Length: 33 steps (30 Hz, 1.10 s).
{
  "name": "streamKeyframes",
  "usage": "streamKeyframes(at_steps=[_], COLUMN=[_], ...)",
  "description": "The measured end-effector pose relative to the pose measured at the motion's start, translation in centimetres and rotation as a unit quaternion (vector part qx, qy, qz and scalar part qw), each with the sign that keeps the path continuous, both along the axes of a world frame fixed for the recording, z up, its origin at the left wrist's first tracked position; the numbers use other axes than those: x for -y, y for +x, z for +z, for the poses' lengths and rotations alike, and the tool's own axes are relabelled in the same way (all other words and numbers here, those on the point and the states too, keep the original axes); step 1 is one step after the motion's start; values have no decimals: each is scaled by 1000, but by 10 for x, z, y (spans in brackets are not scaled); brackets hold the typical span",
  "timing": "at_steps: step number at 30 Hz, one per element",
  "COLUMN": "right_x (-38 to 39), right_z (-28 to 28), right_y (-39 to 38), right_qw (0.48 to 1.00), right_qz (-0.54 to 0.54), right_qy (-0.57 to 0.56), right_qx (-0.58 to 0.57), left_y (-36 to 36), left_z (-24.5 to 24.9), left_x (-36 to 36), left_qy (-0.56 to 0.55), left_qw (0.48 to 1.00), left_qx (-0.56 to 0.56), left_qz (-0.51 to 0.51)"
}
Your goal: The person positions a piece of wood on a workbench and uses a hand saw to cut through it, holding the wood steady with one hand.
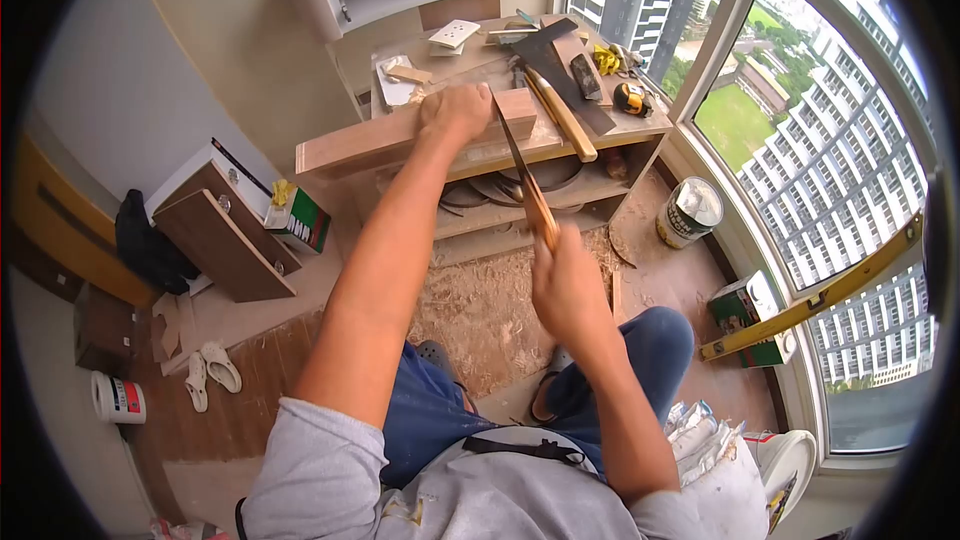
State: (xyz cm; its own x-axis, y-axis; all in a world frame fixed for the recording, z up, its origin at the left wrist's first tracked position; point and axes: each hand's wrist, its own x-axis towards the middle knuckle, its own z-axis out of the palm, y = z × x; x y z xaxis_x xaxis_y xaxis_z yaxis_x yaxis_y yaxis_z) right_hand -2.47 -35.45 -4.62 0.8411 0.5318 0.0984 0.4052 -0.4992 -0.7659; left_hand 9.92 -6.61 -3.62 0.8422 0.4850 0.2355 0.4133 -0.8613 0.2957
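Note:
A long, light-brown wooden plank point(360, 145) lies along the front of a low worktable, its left end jutting past the side. My left hand point(458, 113) is closed over the top of the plank near its right part, pressing on it. In my right hand point(572, 280) is the wooden handle of a handsaw, gripped in a fist. The narrow dark blade of the handsaw point(515, 152) slants up and away, its far end at the plank just right of my left hand. Whether the teeth have cut into the wood cannot be made out.
On the worktable point(645, 125) lie a wooden-handled tool point(565, 120), a broad dark blade point(570, 65), a tape measure point(632, 98) and a white socket plate point(455, 34). Wood shavings point(480, 310) cover the floor. A tin point(690, 210) and yellow level point(815, 298) stand right, by the windows.

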Motion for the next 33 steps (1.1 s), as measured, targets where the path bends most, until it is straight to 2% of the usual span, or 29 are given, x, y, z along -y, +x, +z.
streamKeyframes(at_steps=[3,6,9,11,13,17,20,23,26,28,30,33], right_x=[23,-42,-83,-72,-29,17,-53,-90,-67,-30,12,-2], right_z=[-3,-11,6,3,8,5,-8,12,3,6,3,-5], right_y=[-18,36,78,64,28,-16,41,90,63,19,-10,-1], right_qw=[999,997,995,997,1000,999,999,995,997,999,1000,1000], right_qz=[-2,-14,1,-20,-9,1,-11,1,-18,-10,-8,-4], right_qy=[-26,48,60,41,6,-28,28,62,36,-15,16,-21], right_qx=[-23,54,78,59,22,-31,38,84,59,33,-24,9], left_y=[-11,-4,-10,-3,5,-5,3,2,-8,-8,-1,-7], left_z=[-4,-4,4,-3,-3,-1,-8,-5,-13,5,5,-2], left_x=[8,8,14,5,0,9,0,-1,7,7,6,3], left_qy=[16,10,2,10,15,-23,-22,-9,2,8,-4,-13], left_qw=[999,1000,1000,999,999,999,1000,1000,1000,1000,1000,1000], left_qx=[-31,-12,-10,-24,-30,-16,-12,-1,-16,-17,-21,-14], left_qz=[15,15,29,22,23,18,12,20,23,17,10,10])
